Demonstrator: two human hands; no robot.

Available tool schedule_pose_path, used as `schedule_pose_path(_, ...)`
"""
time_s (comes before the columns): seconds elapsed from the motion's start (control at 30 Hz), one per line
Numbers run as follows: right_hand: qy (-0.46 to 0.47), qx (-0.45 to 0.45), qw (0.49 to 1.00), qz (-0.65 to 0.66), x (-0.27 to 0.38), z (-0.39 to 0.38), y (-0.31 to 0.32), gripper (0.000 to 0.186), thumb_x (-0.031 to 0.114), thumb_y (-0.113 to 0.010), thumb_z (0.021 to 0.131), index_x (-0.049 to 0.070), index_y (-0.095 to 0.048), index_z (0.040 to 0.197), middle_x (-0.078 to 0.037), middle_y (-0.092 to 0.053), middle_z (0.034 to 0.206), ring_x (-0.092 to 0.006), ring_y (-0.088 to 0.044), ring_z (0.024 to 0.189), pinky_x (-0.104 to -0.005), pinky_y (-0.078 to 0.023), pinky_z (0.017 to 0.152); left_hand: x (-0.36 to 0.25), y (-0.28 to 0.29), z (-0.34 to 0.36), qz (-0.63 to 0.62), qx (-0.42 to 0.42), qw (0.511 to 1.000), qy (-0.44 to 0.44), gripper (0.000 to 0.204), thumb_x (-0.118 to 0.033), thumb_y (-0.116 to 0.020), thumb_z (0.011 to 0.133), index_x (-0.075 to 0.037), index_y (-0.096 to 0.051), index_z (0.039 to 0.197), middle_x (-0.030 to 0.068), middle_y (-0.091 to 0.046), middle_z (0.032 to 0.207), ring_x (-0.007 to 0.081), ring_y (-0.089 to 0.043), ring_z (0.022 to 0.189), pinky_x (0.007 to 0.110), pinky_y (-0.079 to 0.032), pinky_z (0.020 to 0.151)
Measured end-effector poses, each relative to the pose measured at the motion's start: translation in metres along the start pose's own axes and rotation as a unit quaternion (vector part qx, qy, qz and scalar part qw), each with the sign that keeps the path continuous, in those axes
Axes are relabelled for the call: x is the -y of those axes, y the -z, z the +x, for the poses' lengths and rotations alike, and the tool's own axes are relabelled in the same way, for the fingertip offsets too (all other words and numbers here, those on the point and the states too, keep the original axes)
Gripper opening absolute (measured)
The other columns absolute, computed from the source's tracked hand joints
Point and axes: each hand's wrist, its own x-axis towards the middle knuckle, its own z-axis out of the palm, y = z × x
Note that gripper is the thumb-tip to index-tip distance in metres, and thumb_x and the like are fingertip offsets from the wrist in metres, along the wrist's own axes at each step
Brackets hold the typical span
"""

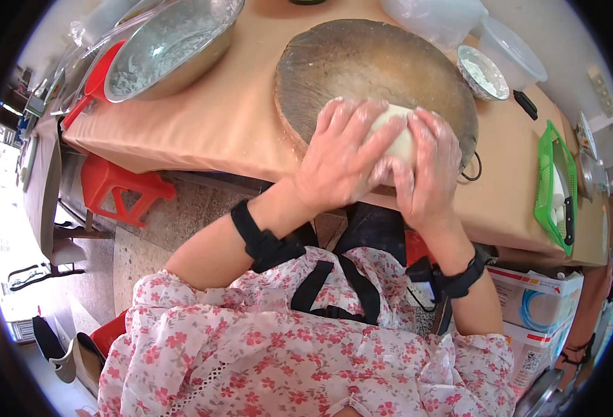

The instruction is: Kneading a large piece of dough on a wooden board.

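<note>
A pale, smooth lump of dough [398, 142] rests at the near part of a thick round wooden chopping board [362, 59]. My left hand [344, 154] grips it from the left, fingers curved over its top. From the right, my right hand [428, 163] wraps round the other side, its thumb close to my left thumb. Whitish flour or dough residue covers the fingers of both hands. Between them only the middle of the dough shows; its underside is hidden.
Left on the cloth-covered table [181, 135] stand a floury metal basin [174, 52] and a red plastic dipper [98, 76]. To the right are a bowl of flour [483, 73], a clear plastic tub [513, 52] and a green basket [544, 187] with a black-handled knife [569, 221].
</note>
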Motion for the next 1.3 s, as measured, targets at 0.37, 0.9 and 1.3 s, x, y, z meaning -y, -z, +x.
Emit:
schedule_pose_path(0.37, -0.209, 0.106, 0.959, 0.157, -0.049, 0.073, -0.019, 0.045, 0.039, -0.046, 0.099, -0.001, -0.064, 0.105, -0.025, -0.065, 0.098, -0.0432, -0.060, 0.095, -0.0476, -0.047, 0.082, 0.054, -0.031, 0.061, -0.067, 0.145, 0.970, 0.183, 0.034, -0.027, -0.041, 0.101, -0.002, -0.060, 0.116, 0.0181, -0.062, 0.109, 0.0378, -0.056, 0.101, 0.047, -0.044, 0.091)
schedule_pose_path(0.9, -0.010, -0.006, 1.000, 0.007, 0.018, 0.003, 0.012, 0.036, 0.021, -0.063, 0.084, 0.002, -0.060, 0.114, -0.014, -0.059, 0.113, -0.0337, -0.057, 0.102, -0.0435, -0.040, 0.092, -0.016, 0.011, -0.012, -0.114, -0.038, 0.989, 0.088, 0.050, -0.014, -0.071, 0.074, -0.005, -0.060, 0.122, 0.0155, -0.056, 0.118, 0.0371, -0.053, 0.106, 0.045, -0.041, 0.095)
schedule_pose_path(1.3, -0.154, 0.027, 0.980, 0.121, -0.037, 0.058, -0.022, 0.031, 0.027, -0.052, 0.093, 0.000, -0.067, 0.102, -0.021, -0.065, 0.095, -0.0419, -0.061, 0.090, -0.0481, -0.048, 0.080, 0.032, -0.021, 0.047, -0.047, 0.083, 0.971, 0.218, 0.031, -0.032, -0.047, 0.097, -0.010, -0.064, 0.112, 0.0172, -0.061, 0.107, 0.0387, -0.055, 0.103, 0.048, -0.042, 0.092)
